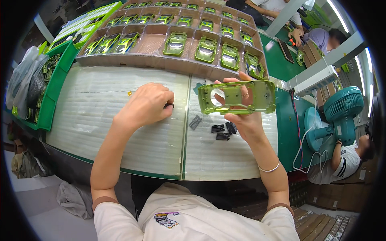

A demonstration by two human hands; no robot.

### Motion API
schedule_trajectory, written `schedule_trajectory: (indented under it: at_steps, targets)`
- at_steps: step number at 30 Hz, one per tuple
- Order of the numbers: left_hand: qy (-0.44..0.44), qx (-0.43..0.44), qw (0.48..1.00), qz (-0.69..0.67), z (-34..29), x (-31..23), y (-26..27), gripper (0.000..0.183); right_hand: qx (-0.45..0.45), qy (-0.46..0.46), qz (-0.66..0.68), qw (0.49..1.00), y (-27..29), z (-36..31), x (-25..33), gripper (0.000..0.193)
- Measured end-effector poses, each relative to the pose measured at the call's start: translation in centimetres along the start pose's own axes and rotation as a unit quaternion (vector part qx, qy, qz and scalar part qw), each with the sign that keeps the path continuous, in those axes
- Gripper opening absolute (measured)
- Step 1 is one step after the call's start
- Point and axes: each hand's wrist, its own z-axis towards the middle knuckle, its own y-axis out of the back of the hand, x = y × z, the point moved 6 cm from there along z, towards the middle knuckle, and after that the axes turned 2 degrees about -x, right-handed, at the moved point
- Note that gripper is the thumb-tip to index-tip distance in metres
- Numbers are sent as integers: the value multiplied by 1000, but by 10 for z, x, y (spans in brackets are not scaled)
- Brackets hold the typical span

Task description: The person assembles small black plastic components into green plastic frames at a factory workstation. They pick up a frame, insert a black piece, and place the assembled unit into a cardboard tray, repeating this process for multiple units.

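A person looks down at a desk (120, 132) covered with pale ribbed foam sheets and edged in green. The right hand (241, 116) is raised above the desk and holds a translucent lime-green plastic toy car shell (237, 97) lengthwise, underside toward the camera. Its grip is closed around the shell, the thumb across the near face and the fingers behind it, one fingertip showing above the top edge. A thin silver bracelet (269, 169) circles the right wrist.

The left hand (146, 105) rests knuckles-up on the foam, to the left of the shell and apart from it. Its fingers are curled in, pinching a small dark piece (169, 105) at the fingertips; what kind of piece cannot be told. A tiny yellow bit (130, 93) lies on the foam just left of this hand.

Below the shell, several small black plastic parts (221, 130) lie scattered on the foam near the right hand.

Along the far edge of the desk stands a brown cardboard tray with dividers (161, 64), its compartments holding more green car shells. A green plastic crate (56, 86) sits at the left end of the desk. To the right, beyond the desk edge, stands a teal desk fan (337, 110), and other people work nearby.
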Motion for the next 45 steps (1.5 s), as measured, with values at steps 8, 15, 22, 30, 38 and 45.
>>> schedule_trajectory:
  at_steps: [8,15,22,30,38,45]
  targets:
    - [42,-170,892,-417,2,-11,24,6,25,199,-182,963,-5,-5,12,67]
    - [180,-92,758,-620,-6,-49,-11,13,82,305,-293,902,-20,-9,18,53]
    - [132,-159,897,-391,-9,-54,-18,17,122,308,-325,886,-34,-13,14,54]
    - [167,-78,816,-547,-6,-49,-19,14,98,304,-302,898,-27,-13,6,56]
    - [96,-111,911,-385,-5,-56,-6,19,126,302,-298,897,-34,-14,7,54]
    - [54,-196,928,-312,-9,-68,2,22,130,290,-304,898,-33,-13,4,51]
